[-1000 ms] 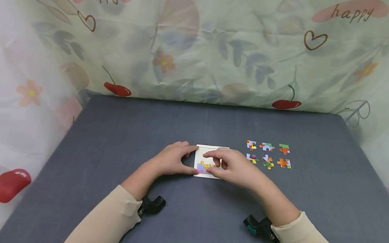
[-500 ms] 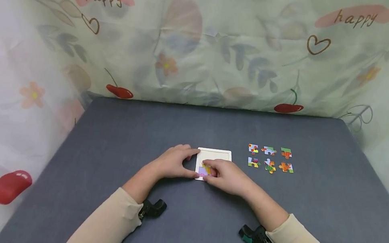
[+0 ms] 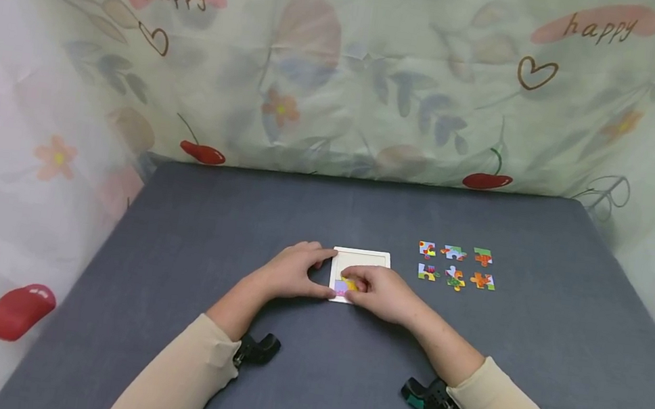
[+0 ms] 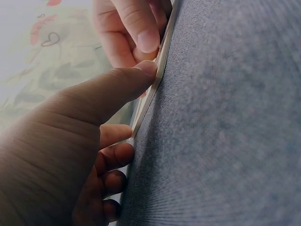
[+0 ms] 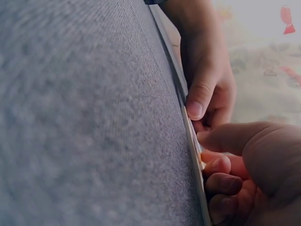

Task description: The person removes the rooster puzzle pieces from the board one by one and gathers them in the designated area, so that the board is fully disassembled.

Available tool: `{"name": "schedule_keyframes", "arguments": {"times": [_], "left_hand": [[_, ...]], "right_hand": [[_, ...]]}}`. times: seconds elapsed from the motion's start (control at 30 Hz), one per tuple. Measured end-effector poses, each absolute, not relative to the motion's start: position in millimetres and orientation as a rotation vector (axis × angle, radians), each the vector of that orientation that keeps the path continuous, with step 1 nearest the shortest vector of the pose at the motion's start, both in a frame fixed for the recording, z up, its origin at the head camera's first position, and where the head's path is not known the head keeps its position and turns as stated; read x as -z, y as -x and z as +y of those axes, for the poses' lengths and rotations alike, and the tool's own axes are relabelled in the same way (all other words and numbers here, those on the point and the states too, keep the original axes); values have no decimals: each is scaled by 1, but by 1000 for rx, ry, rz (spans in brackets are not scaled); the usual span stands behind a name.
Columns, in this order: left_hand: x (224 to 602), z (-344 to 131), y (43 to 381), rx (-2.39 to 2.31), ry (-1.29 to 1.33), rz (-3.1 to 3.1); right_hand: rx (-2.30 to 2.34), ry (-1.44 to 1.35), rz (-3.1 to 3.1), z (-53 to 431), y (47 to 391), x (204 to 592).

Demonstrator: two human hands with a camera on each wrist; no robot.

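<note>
A small, pale square puzzle tray (image 3: 361,256) lies on the dark table. My left hand (image 3: 293,272) holds its left side, index finger at the far corner and thumb at the near corner. In the left wrist view, the other fingers of my left hand (image 4: 110,174) are curled beside the tray. A purple and pink jigsaw piece (image 3: 340,286) sits in the tray's near left corner. Just right of it, my right hand (image 3: 381,293) pinches a yellow jigsaw piece (image 3: 352,285), low in the tray and mostly hidden by the fingers.
To the right of the tray, several loose jigsaw pieces lie in two rows, among them an orange piece (image 3: 482,281) and a blue-green piece (image 3: 454,253). A patterned curtain (image 3: 342,83) hangs behind the table's far edge (image 3: 282,173).
My right hand has shifted left and down over the tray, its fingers closing in on the yellow piece beside the purple one. The left hand keeps its hold. The view has tilted slightly.
</note>
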State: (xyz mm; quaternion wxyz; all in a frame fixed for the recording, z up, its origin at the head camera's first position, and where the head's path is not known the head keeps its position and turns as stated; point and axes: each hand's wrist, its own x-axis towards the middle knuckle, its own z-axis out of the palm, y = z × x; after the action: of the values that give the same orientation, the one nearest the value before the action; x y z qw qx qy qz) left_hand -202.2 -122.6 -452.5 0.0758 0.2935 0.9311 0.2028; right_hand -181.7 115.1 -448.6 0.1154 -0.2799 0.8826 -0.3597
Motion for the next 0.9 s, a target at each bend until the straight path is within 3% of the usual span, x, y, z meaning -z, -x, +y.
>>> {"name": "schedule_keyframes", "arguments": {"times": [0.9], "left_hand": [[449,-122,201,-595,-856,2777]], "right_hand": [[948,626,2701,101,180,442]]}}
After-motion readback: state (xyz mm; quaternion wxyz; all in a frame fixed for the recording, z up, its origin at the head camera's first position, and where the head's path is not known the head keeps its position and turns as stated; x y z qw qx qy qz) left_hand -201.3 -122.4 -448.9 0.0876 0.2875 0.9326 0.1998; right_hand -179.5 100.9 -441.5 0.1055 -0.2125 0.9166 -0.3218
